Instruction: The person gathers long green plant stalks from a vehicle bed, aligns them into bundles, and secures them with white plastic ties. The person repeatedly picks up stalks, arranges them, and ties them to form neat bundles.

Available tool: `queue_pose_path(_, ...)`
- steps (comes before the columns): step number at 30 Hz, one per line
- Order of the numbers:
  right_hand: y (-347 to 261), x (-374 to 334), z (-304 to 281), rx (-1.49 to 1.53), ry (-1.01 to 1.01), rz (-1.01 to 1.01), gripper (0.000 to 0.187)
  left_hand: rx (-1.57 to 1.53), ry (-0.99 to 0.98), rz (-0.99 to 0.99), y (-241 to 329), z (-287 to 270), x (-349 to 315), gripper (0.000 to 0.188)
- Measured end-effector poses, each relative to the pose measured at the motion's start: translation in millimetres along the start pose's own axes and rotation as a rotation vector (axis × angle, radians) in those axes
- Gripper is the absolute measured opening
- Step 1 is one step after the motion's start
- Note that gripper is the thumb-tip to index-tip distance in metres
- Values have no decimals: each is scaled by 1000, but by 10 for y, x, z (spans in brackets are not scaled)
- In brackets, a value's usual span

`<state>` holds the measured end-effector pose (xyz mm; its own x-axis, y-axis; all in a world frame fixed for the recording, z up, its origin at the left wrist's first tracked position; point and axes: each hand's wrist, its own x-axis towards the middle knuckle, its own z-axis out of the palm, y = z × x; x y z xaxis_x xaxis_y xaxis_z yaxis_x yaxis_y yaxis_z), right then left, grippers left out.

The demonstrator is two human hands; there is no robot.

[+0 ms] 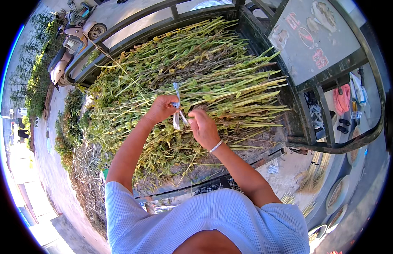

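Note:
Over a bed of cut green plant stalks point(230, 91), my two hands work at a pale blue and white cloth strip point(176, 121). My left hand point(163, 108) is closed, pinching the strip where it bunches up; one part runs up from the fingers across the stalks and a white end hangs below. Just to the right, my right hand point(203, 128), with a silver bangle at the wrist, has its fingers curled together on another end of the strip. Whether the strip passes under the stalks is hidden.
The stalks lie in a dark metal cart bed with side rails point(308, 122). A grey panel point(315, 36) rises at the right. Left of the cart are a parked scooter point(67, 53) and shrubs point(71, 112). A broom-like bundle point(313, 175) and round trays point(337, 194) lie lower right.

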<state>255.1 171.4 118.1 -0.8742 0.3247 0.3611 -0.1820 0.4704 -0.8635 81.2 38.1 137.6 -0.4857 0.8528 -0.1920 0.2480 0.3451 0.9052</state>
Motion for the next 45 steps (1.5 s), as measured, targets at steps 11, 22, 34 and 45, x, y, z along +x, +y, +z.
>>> queue_pose_path(11,379,302,224,85,-275,375,29,-205,314,176,-110,497,-13,15)
queue_pose_path(22,516,278,466,270,19,500,15,-500,571,48,-63,752,-67,14)
queue_pose_path(34,121,278,102,-135,-1,183,11,-309,778,152,248,662,-133,31)
queue_pose_path(45,-149,442,84,646,-160,80,33,-791,564,-199,423,136,142,38)
